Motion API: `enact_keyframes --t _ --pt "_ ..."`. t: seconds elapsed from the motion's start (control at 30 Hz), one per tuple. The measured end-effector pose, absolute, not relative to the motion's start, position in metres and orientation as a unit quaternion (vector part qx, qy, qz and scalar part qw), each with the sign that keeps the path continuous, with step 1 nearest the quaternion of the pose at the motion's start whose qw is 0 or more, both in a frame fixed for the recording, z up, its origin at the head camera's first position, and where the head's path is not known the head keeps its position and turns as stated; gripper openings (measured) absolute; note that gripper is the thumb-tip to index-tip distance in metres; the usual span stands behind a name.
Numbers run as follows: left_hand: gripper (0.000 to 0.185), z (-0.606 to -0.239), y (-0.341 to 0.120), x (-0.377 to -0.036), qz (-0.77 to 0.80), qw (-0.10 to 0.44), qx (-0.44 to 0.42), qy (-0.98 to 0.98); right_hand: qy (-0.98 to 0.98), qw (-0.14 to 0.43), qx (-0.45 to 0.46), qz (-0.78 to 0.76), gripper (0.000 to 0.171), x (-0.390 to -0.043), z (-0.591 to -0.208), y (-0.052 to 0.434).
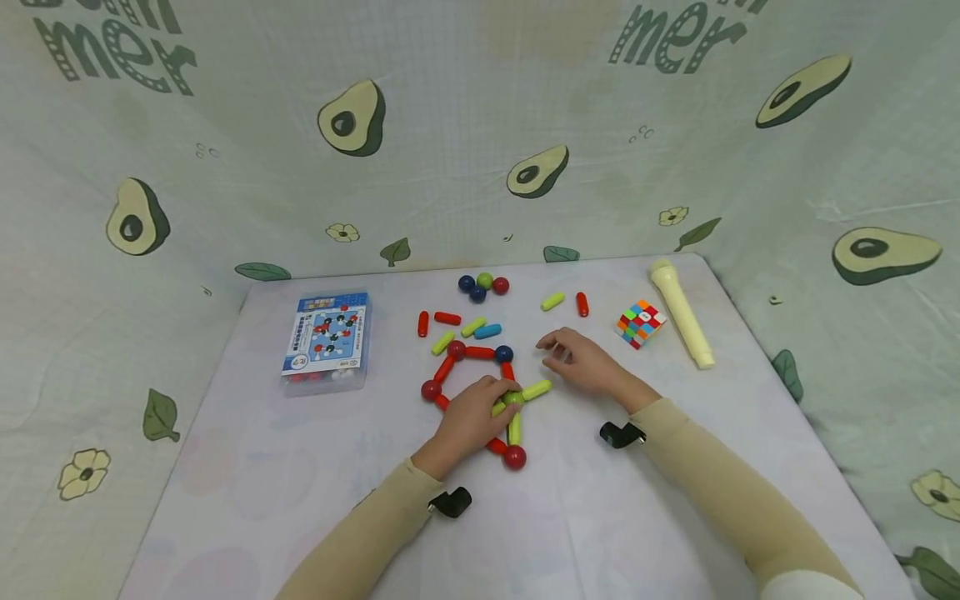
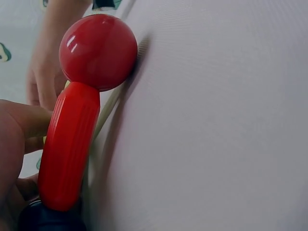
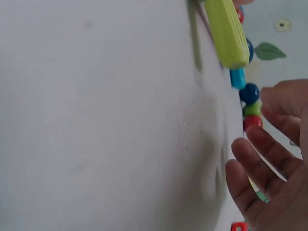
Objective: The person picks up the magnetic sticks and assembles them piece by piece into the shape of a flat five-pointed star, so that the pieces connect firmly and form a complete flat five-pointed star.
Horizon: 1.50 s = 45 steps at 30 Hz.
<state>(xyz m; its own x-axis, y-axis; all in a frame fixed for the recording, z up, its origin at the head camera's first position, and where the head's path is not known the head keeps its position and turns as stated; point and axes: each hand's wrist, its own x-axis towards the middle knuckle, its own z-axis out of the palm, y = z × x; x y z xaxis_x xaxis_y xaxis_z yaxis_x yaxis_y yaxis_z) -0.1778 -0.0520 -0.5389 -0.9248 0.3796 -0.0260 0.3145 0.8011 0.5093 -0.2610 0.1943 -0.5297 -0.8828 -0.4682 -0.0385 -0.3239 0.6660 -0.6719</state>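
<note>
A ring-shaped ball-and-stick molecular model lies mid-table, built from red balls (image 1: 514,457), a dark blue ball (image 1: 504,355) and red connecting rods (image 1: 479,352). My left hand (image 1: 468,417) reaches over the ring and pinches its green ball (image 1: 513,399) between thumb and fingers. Yellow-green rods stick out of that ball, one of them (image 1: 537,390) pointing right with a free end. Close up in the left wrist view, a red rod (image 2: 70,147) joins a red ball (image 2: 98,53). To the right of the model, my right hand (image 1: 583,362) hovers with loosely bent fingers, holding nothing.
Loose red, green and blue rods (image 1: 487,331) lie behind the model, with several loose balls (image 1: 477,293) farther back. At the left is a boxed model kit (image 1: 327,342). A puzzle cube (image 1: 641,323) and a cream microphone-shaped stick (image 1: 682,313) lie at the right.
</note>
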Motion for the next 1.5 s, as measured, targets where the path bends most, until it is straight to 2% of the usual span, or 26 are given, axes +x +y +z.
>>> enact_keyframes --t 0.23,0.43,0.6,0.73,1.0,1.23,1.5 --pt "0.037 -0.539 -0.051 -0.175 0.263 0.066 0.18 0.946 0.941 0.034 -0.155 -0.298 0.04 -0.296 -0.533 0.204" --pt "0.037 -0.538 -0.049 -0.173 0.266 0.059 0.181 0.945 0.951 0.03 -0.16 -0.262 0.055 -0.318 -0.534 0.201" --pt "0.037 -0.538 -0.047 -0.172 0.257 0.056 0.18 0.948 0.963 0.035 -0.161 -0.215 0.045 -0.327 -0.535 0.195" --pt "0.038 -0.537 -0.046 -0.173 0.251 0.058 0.178 0.95 0.97 0.037 -0.146 -0.192 0.032 -0.321 -0.531 0.19" --pt "0.038 -0.537 -0.049 -0.172 0.248 0.056 0.176 0.951 0.965 0.08 -0.181 -0.172 0.033 -0.291 -0.525 0.182" --pt "0.036 -0.536 -0.05 -0.173 0.251 0.047 0.185 0.949 0.934 0.124 -0.226 -0.248 0.022 -0.268 -0.518 0.171" --pt "0.035 -0.534 -0.055 -0.177 0.264 0.048 0.195 0.943 0.923 0.133 -0.231 -0.278 0.019 -0.259 -0.516 0.157"
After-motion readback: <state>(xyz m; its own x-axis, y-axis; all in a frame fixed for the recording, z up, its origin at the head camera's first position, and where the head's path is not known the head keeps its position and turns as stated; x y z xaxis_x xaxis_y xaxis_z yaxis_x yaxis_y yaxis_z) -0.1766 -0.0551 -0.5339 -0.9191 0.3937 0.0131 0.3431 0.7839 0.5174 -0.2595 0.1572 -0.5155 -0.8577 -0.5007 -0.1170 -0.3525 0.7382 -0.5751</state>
